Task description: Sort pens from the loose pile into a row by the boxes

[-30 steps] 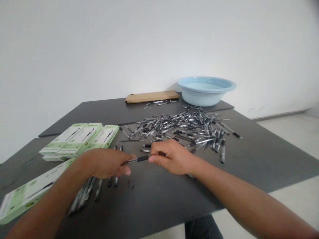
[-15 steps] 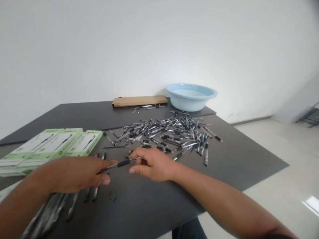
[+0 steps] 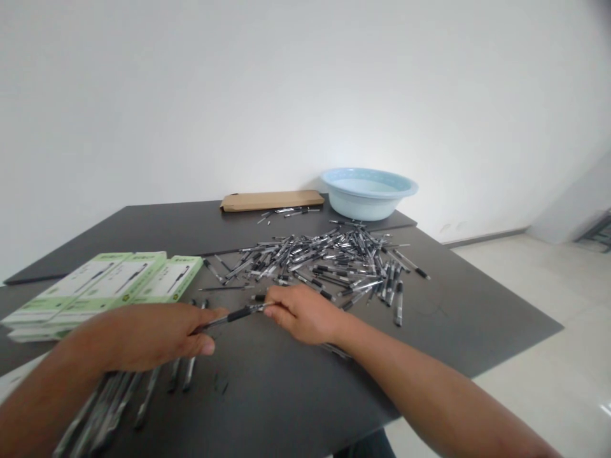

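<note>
Blue basin (image 3: 368, 202) behind pen heap (image 3: 329, 254); left forearm (image 3: 62, 381) overlaps likely box (image 3: 16, 378).

Your pen (image 3: 238, 314) shows a black grip against a greyish, see-through barrel. The heaped pens (image 3: 344, 254) before you mix black, clear and silvery grey. Your boxes (image 3: 107, 280) are white with light-green ends and sides, each printed with a dark pen picture. You have a pale blue basin (image 3: 365, 205), plain brown cardboard (image 3: 272, 201), a dark grey bench (image 3: 286, 394) and a plain whitish wall (image 3: 238, 95).
</note>
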`<state>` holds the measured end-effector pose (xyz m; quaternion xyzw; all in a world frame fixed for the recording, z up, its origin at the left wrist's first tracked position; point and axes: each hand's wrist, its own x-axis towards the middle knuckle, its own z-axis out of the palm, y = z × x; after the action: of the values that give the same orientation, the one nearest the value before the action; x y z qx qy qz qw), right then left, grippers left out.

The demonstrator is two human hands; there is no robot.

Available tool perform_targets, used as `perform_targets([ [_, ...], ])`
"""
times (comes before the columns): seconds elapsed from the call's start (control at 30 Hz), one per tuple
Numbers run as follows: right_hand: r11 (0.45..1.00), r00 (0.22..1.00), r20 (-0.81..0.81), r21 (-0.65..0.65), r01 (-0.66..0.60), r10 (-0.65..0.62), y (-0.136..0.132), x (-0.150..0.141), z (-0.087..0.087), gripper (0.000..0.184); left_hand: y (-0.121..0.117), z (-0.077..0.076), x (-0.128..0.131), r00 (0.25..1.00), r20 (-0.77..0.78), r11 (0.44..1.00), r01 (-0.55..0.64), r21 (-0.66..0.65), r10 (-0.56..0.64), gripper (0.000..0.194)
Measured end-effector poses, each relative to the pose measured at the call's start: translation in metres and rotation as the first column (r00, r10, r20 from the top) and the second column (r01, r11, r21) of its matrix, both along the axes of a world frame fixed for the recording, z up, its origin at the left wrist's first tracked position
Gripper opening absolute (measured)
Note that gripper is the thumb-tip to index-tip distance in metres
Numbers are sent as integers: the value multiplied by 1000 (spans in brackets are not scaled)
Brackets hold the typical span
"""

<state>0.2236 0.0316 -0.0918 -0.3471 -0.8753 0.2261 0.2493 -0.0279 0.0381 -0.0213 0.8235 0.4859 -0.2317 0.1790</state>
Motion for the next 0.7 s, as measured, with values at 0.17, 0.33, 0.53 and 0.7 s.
perform_targets([
  [0.17,999,1000,1,-34,30,-30,-1,-1,-3,15,-2,6,5,999,-36,999,41,21,-40,60],
  [0.33,997,997,-50,-45,57,-59,7,1,-8,25,-4,12,8,998,-36,999,44,30,-43,62],
  [0.53,997,987,-143,-28,74,-77,7,-2,-5,21,-7,15,11,995,-71,997,73,28,-71,61],
  [0.7,995,991,-92,-31,90,-93,7,-1,-6,17,-8,16,18,992,-101,997,71,4,-70,59],
])
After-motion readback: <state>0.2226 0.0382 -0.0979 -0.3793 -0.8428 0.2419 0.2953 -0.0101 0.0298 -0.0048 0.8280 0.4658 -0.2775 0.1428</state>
